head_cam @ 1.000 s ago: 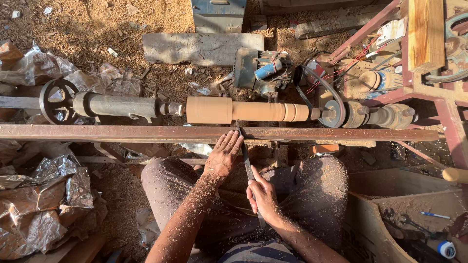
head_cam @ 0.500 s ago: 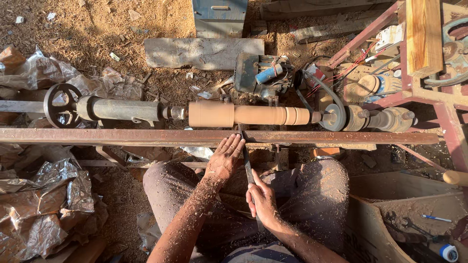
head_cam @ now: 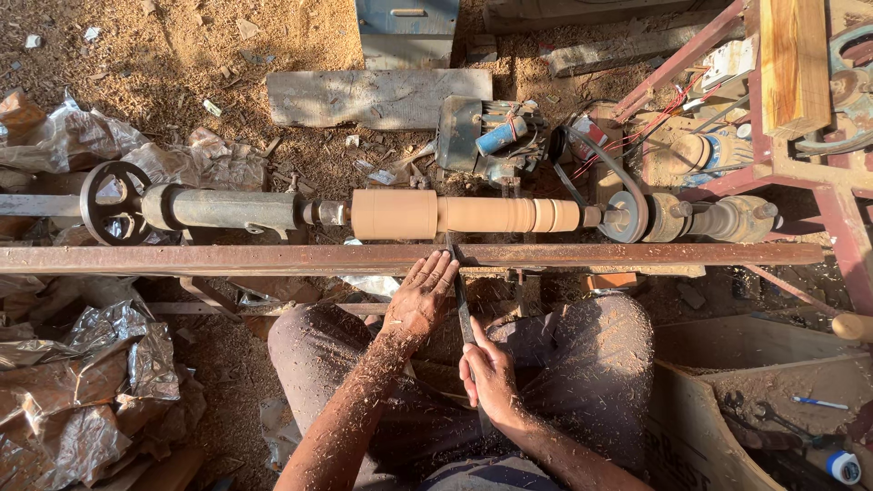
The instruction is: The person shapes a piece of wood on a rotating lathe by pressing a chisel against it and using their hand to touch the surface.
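Note:
A turned wooden piece (head_cam: pixel 464 215) is mounted on a lathe, thicker on its left part and grooved near its right end. My left hand (head_cam: pixel 420 295) lies flat with fingers spread on the rusty steel tool rest bar (head_cam: pixel 227 259), pressing on a long chisel (head_cam: pixel 461 295). My right hand (head_cam: pixel 489 373) is closed on the chisel's handle above my lap. The chisel's tip reaches the wood near the step between the thick and thin parts. Sawdust covers both forearms.
The lathe's tailstock with a handwheel (head_cam: pixel 114 203) sits at left, a belt pulley (head_cam: pixel 627 216) and motor (head_cam: pixel 496 136) at right. A plank (head_cam: pixel 377 97) lies beyond on the sawdust floor. Crumpled foil (head_cam: pixel 82 373) lies at left, a wooden box (head_cam: pixel 773 409) with tools at right.
The view has shifted slightly. My hands and the chisel stay in nearly the same place against the tool rest.

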